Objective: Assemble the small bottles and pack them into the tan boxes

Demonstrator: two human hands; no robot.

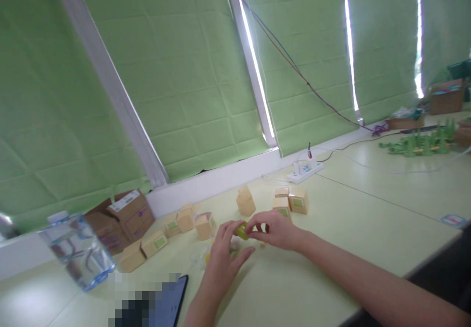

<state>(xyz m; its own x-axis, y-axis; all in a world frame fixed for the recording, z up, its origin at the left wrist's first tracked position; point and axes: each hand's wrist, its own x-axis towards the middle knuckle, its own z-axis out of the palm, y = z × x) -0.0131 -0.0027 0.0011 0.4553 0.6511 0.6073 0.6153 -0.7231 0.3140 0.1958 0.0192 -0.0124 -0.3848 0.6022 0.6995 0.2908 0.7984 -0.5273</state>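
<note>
A small yellow-green piece (pixel 242 230) is held off the tabletop (pixel 294 278), between the two hands and on the wearer's side of the lone upright paper box (pixel 246 202), the landmark here. The right hand (pixel 275 229) seems to pinch the piece's right edge between thumb and forefinger, likely because so small a thing needs fingertip control. The left hand (pixel 225 256) brings its forefinger to the other edge, perhaps as a steadying stop; its thumb is spread well away, and how firmly those fingertips press cannot be told.

The right forearm reaches in low from the right, wrist slightly bent, palm down; the left forearm rises steeply from the bottom edge, fingers pointing away from the wearer. Both hands meet just in front of the lone box.

Left of that box stand green-labelled paper boxes (pixel 204 226), and farther left others lie on their sides; to its right is a close cluster (pixel 299 201), perhaps grouped to leave working room. Well left of the lone box are a brown cardboard carton (pixel 133 214) and a clear water jug (pixel 79 252). Beyond it, rightward, sits a white power strip (pixel 305 171), near the windowsill, probably for the cables there.
</note>
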